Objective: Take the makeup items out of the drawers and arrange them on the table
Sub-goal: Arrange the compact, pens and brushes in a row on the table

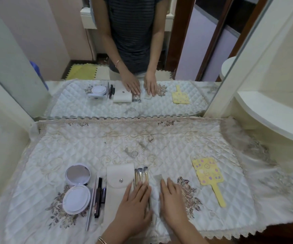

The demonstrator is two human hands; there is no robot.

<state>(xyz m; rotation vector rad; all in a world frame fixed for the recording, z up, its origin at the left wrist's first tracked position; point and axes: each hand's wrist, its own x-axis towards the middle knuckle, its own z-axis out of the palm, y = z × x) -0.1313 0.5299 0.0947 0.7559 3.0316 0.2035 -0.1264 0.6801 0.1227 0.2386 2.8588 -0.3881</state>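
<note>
My left hand (135,206) lies flat, fingers spread, on the handles of several makeup brushes (141,173) that lie side by side with their heads pointing away. My right hand (172,203) rests flat on the cloth beside a small comb (158,178), fingertips touching it. Left of the brushes lies a cream snap pouch (117,187). Further left are dark pencils and a silver stick (98,196), then an open white compact with a mirror (77,187). A yellow hand mirror (208,175) lies face down to the right.
A quilted white cloth (107,147) with lace edging covers the dressing table. A large wall mirror (124,67) stands at the back and reflects the person and the items. A curved cream shelf (265,111) juts out on the right.
</note>
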